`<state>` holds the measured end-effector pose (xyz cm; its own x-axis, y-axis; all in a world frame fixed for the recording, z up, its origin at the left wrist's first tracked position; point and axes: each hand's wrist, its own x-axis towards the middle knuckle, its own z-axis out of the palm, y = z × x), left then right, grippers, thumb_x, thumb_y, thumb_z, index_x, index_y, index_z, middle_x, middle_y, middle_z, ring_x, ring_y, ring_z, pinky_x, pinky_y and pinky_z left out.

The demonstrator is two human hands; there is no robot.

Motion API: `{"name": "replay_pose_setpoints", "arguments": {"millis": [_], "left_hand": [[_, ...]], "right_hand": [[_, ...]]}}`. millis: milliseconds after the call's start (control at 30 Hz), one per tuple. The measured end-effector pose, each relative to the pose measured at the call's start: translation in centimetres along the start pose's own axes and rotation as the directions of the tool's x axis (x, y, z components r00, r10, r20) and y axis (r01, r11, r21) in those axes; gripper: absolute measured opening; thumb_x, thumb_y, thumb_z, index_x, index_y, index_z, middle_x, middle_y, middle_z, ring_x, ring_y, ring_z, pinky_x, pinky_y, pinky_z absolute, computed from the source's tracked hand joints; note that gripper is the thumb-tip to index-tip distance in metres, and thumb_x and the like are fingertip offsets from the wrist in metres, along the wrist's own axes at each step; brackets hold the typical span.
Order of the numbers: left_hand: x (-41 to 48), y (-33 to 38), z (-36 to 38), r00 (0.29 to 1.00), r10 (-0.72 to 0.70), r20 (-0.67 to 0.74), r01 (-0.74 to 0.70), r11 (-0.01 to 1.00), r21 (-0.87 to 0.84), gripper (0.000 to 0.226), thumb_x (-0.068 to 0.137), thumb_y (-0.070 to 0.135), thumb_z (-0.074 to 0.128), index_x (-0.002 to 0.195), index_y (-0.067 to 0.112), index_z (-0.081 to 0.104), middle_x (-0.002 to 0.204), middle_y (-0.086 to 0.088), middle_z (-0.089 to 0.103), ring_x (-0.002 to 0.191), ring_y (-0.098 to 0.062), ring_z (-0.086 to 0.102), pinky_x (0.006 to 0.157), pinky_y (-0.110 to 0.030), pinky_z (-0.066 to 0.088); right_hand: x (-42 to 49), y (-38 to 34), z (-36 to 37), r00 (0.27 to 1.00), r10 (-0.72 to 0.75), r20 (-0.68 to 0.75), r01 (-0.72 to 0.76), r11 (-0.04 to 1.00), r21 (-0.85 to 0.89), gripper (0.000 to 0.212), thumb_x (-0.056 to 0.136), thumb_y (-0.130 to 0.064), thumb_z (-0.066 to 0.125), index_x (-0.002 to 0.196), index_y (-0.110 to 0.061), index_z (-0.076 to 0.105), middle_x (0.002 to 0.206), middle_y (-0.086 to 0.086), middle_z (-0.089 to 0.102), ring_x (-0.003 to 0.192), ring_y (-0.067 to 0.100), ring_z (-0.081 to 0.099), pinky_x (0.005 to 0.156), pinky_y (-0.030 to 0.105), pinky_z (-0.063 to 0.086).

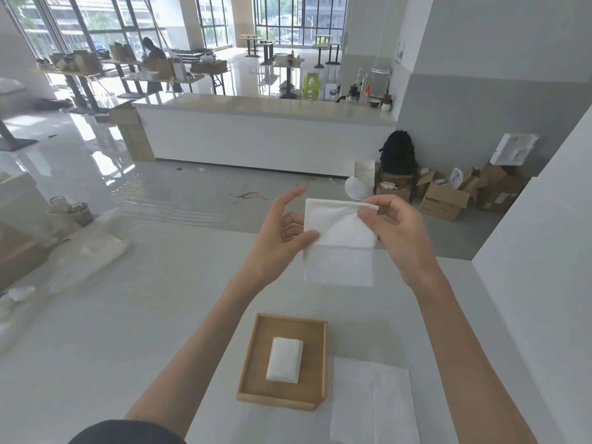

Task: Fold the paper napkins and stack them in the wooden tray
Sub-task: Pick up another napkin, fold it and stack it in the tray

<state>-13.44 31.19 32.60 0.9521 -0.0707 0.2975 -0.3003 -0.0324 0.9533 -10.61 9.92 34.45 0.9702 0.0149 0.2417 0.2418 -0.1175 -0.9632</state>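
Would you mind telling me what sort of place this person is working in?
Probably a café or canteen not yet fitted out: a long white service counter, tall tables by big windows, and opened cardboard boxes on the floor.

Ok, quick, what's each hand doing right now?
Left hand: pinching the paper napkin's left edge.
Right hand: pinching its top right corner.

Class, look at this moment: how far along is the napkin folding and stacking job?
Done: folded napkins already lie stacked in the wooden tray. In hand: the left hand and right hand hold a napkin up in the air, partly folded. Left: unfolded napkins lie flat on the table, right of the tray.
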Motion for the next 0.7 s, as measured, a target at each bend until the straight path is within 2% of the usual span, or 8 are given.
{"name": "replay_pose_setpoints", "arguments": {"millis": [100, 200, 267, 333, 433, 500, 600, 700], "left_hand": [[-0.1, -0.1, 0.2, 0.996, 0.015, -0.09, -0.018, 1.0, -0.025, 0.054, 0.092, 0.001, 0.067, 0.133, 0.031, 0.047, 0.09, -0.007, 0.061, 0.073, -0.019, 0.06, 0.079, -0.034, 0.051], [0.1, 0.1, 0.3, 0.989, 0.017, -0.149, -0.021, 0.999, -0.028, 0.054, 0.093, 0.001, 0.065, 0.135, 0.029, 0.045, 0.09, -0.006, 0.061, 0.069, -0.015, 0.058, 0.075, -0.027, 0.05], [0.3, 0.1, 0.2, 0.989, 0.026, -0.149, -0.028, 1.0, -0.013, 0.058, 0.094, 0.001, 0.064, 0.135, 0.035, 0.042, 0.092, -0.01, 0.061, 0.07, -0.017, 0.057, 0.073, -0.025, 0.05], [0.3, 0.0, 0.1, 0.993, 0.024, -0.119, -0.024, 1.0, 0.002, 0.052, 0.094, 0.003, 0.065, 0.128, 0.038, 0.046, 0.096, -0.01, 0.061, 0.074, -0.017, 0.059, 0.075, -0.027, 0.052], [0.1, -0.4, -0.1, 0.999, 0.027, -0.023, -0.025, 0.997, 0.077, 0.031, 0.09, 0.009, 0.07, 0.11, 0.032, 0.062, 0.111, -0.009, 0.065, 0.09, -0.026, 0.066, 0.083, -0.037, 0.055], [-0.1, -0.6, -0.1, 1.0, 0.015, 0.015, -0.017, 0.992, 0.126, 0.027, 0.089, 0.005, 0.072, 0.104, 0.027, 0.069, 0.119, -0.008, 0.065, 0.099, -0.031, 0.065, 0.086, -0.038, 0.056], [0.0, -0.6, -0.1, 1.0, -0.003, -0.011, 0.004, 0.995, 0.103, 0.034, 0.088, 0.0, 0.071, 0.108, 0.028, 0.068, 0.121, -0.008, 0.066, 0.097, -0.021, 0.066, 0.085, -0.031, 0.056], [0.3, -0.7, -0.3, 0.998, -0.019, -0.059, 0.024, 0.996, 0.087, 0.038, 0.088, 0.0, 0.071, 0.112, 0.029, 0.067, 0.118, -0.01, 0.068, 0.097, -0.019, 0.067, 0.083, -0.027, 0.055]], "right_hand": [[-0.1, 0.1, -0.4, 0.994, 0.006, 0.108, -0.013, 0.998, 0.067, 0.031, 0.098, -0.031, 0.064, 0.128, -0.038, 0.059, 0.108, 0.01, 0.073, 0.101, 0.02, 0.072, 0.088, 0.042, 0.059], [-1.2, 0.4, -0.3, 0.975, -0.015, 0.222, -0.013, 0.993, 0.121, 0.056, 0.097, -0.024, 0.066, 0.145, -0.04, 0.042, 0.112, 0.014, 0.072, 0.101, 0.024, 0.073, 0.085, 0.037, 0.061], [-1.7, 0.8, 0.1, 0.978, -0.05, 0.201, 0.037, 0.997, 0.064, 0.057, 0.095, -0.011, 0.068, 0.142, -0.036, 0.046, 0.111, 0.013, 0.073, 0.096, 0.023, 0.074, 0.081, 0.031, 0.06], [-1.8, 1.1, 0.4, 0.989, -0.063, 0.136, 0.057, 0.997, 0.048, 0.044, 0.095, -0.005, 0.066, 0.131, -0.029, 0.055, 0.105, 0.012, 0.074, 0.088, 0.021, 0.072, 0.075, 0.026, 0.057], [-1.1, 1.3, 0.2, 0.996, -0.053, 0.073, 0.051, 0.998, 0.028, 0.02, 0.096, -0.009, 0.066, 0.11, -0.022, 0.067, 0.094, 0.004, 0.071, 0.08, 0.012, 0.066, 0.073, 0.025, 0.054], [-0.8, 1.4, 0.0, 0.997, -0.03, 0.075, 0.03, 1.0, -0.001, 0.013, 0.096, -0.013, 0.067, 0.105, -0.023, 0.072, 0.094, 0.007, 0.071, 0.084, 0.012, 0.065, 0.08, 0.032, 0.055], [-0.8, 1.2, -0.1, 0.986, -0.001, 0.167, 0.007, 0.999, -0.034, 0.02, 0.092, -0.016, 0.072, 0.11, -0.025, 0.073, 0.111, 0.001, 0.074, 0.098, 0.01, 0.069, 0.087, 0.027, 0.056], [-1.1, 1.3, 0.3, 0.973, 0.014, 0.231, 0.025, 0.986, -0.164, 0.032, 0.088, -0.015, 0.077, 0.112, -0.034, 0.07, 0.114, -0.012, 0.07, 0.095, 0.009, 0.07, 0.08, 0.019, 0.055]]}}
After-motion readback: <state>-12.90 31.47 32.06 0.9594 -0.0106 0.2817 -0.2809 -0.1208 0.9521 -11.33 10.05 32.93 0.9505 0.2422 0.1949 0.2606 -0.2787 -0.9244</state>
